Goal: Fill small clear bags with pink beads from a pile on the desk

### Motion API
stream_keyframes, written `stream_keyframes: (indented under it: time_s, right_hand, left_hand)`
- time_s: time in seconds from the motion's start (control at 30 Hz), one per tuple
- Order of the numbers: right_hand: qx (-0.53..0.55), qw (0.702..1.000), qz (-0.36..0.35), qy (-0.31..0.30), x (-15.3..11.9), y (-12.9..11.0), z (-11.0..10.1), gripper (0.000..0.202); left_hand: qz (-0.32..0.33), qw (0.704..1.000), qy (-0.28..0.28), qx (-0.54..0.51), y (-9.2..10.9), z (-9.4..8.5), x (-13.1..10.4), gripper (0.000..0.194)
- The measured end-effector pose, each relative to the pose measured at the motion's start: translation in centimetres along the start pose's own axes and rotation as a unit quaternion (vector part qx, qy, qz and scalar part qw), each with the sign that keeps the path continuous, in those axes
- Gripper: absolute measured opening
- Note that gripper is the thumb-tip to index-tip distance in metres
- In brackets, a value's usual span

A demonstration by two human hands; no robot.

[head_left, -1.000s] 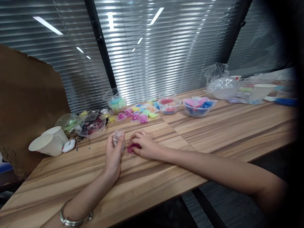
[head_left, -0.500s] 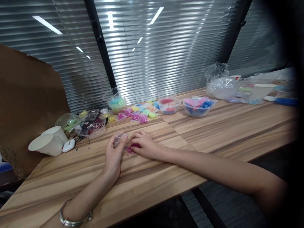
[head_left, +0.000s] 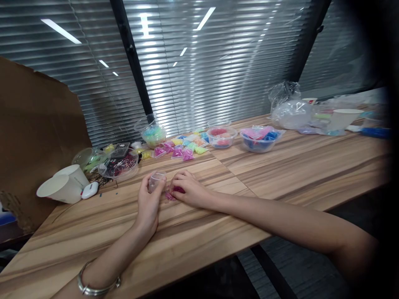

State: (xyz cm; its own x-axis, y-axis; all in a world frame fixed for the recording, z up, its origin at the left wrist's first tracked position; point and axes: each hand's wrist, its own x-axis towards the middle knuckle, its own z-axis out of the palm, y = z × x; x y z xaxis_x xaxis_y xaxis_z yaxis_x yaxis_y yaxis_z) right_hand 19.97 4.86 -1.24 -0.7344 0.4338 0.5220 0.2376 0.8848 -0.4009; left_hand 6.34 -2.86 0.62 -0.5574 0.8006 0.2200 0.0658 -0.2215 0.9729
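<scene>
My left hand [head_left: 149,201] rests on the wooden table [head_left: 280,174] and holds a small clear plastic bag [head_left: 155,180] between thumb and fingers. Right beside it my right hand [head_left: 188,189] lies over a little heap of pink beads [head_left: 173,193], fingertips curled onto them. The bag's mouth is close to the beads. A metal bangle [head_left: 97,285] sits on my left wrist.
Behind the hands lie several small bags of coloured beads [head_left: 182,148] and clear bowls: green [head_left: 153,135], red [head_left: 222,137], blue-pink [head_left: 259,139], dark beads [head_left: 120,165]. Two paper cups [head_left: 64,185] and a white case [head_left: 90,190] lie left, beside a cardboard sheet [head_left: 34,133]. Plastic wrap [head_left: 288,110] sits far right.
My left hand tilted the clear bag down toward the pink beads and closer to my right hand. My right hand stayed on the beads.
</scene>
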Motion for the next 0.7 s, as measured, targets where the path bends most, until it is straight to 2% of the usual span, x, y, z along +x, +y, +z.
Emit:
stream_keyframes:
  time_s: [0.23, 0.7]
  right_hand:
    - [0.000, 1.000, 0.002, 0.003, 0.01, 0.03, 0.17, 0.003]
    - [0.009, 1.000, -0.010, 0.004, 0.00, 0.04, -0.01, 0.009]
  left_hand:
    - [-0.003, 1.000, 0.000, -0.008, 0.10, 0.03, -0.09, 0.044]
    - [-0.012, 1.000, -0.002, -0.007, 0.21, 0.11, -0.13, 0.046]
